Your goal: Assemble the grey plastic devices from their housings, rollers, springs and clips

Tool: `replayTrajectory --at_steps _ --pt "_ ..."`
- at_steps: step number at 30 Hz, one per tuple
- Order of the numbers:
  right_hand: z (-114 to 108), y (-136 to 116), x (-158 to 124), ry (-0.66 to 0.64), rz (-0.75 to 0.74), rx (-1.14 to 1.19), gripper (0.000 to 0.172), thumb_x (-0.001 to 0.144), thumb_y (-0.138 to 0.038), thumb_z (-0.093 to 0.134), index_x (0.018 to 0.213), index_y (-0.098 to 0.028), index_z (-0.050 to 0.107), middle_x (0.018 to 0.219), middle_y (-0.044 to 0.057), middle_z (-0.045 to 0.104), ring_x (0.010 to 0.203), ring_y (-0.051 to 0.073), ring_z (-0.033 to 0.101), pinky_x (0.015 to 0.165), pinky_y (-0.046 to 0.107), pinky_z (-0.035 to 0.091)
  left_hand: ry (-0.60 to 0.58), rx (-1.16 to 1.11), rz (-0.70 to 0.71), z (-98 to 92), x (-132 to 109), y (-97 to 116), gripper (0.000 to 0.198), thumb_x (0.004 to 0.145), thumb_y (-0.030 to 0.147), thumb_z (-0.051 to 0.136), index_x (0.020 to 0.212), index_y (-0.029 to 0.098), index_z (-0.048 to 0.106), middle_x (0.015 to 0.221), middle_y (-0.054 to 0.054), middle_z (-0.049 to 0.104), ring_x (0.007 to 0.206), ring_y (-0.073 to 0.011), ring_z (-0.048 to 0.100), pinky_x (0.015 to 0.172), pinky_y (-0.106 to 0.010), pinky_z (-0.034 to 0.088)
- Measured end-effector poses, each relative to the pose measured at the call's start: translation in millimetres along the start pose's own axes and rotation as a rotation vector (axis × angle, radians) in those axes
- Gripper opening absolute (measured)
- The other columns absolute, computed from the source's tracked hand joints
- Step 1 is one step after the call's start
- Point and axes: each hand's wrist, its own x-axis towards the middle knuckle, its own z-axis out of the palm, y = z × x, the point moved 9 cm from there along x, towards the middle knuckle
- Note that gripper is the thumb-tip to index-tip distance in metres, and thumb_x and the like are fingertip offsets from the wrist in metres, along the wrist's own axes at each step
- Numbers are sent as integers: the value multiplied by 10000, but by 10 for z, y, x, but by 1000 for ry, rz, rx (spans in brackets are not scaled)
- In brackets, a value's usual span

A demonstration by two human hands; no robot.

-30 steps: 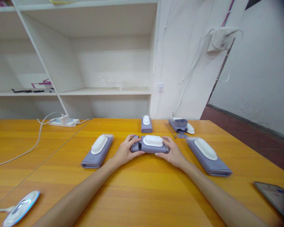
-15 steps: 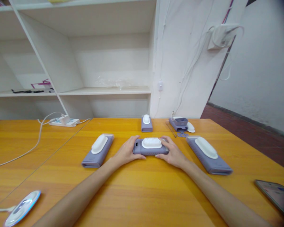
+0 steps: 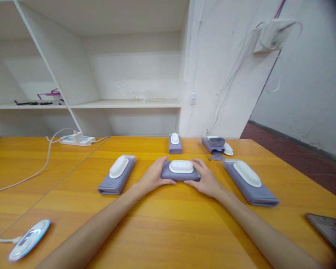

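A purple-grey case (image 3: 180,176) with a white bristled oval piece (image 3: 181,166) on top lies crosswise at the middle of the wooden table. My left hand (image 3: 156,175) grips its left end, thumb along the near side. The right end is gripped by my right hand (image 3: 204,178). Similar cases with white oval tops rest around it: one at the left (image 3: 113,185), one at the right (image 3: 257,194), and a smaller-looking one behind (image 3: 175,148). The undersides of the cases are hidden.
Behind on the right are purple parts (image 3: 216,145) beside a white oval piece (image 3: 229,149). A phone (image 3: 329,229) lies at the right edge. A glowing round pad (image 3: 30,241) sits front left, and a power strip (image 3: 77,140) back left. White shelving (image 3: 126,104) stands behind the table.
The view has shifted slightly. The left end of the held case, with its dark hole, is now covered by my left hand. Both hands still grip the case.
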Motion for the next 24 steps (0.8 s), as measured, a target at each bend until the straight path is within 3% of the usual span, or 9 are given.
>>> replayTrajectory --at_steps 8,15,19,24 --pt "1 -31 12 -3 8 32 690 694 -415 694 1298 -263 398 1259 63 450 1143 232 487 1000 381 397 -4 74 48 -26 -14 119 693 742 499 622 1308 218 339 1311 -105 454 1215 -253 430 1022 -416 351" --pt "37 -82 -10 -62 -86 64 676 767 -375 633 1363 -258 337 1362 71 434 1261 232 395 1075 428 304 1 137 150 -87 -36 247 739 751 426 613 1363 188 273 1414 -139 337 1304 -287 305 1081 -480 237" --pt "58 -106 -23 -83 -120 29 691 800 -392 595 1403 -259 284 1404 80 404 1313 247 328 1109 501 198 -78 140 169 -113 -134 361 754 734 325 601 1381 189 239 1328 -125 428 1194 -265 416 1028 -452 324" --pt "-7 -109 -17 -24 -108 37 658 803 -451 580 1376 -231 342 1400 88 404 1290 247 362 1082 460 292 -106 239 199 -320 -323 532 671 761 323 568 1360 200 292 1226 -130 477 1079 -270 461 935 -437 393"
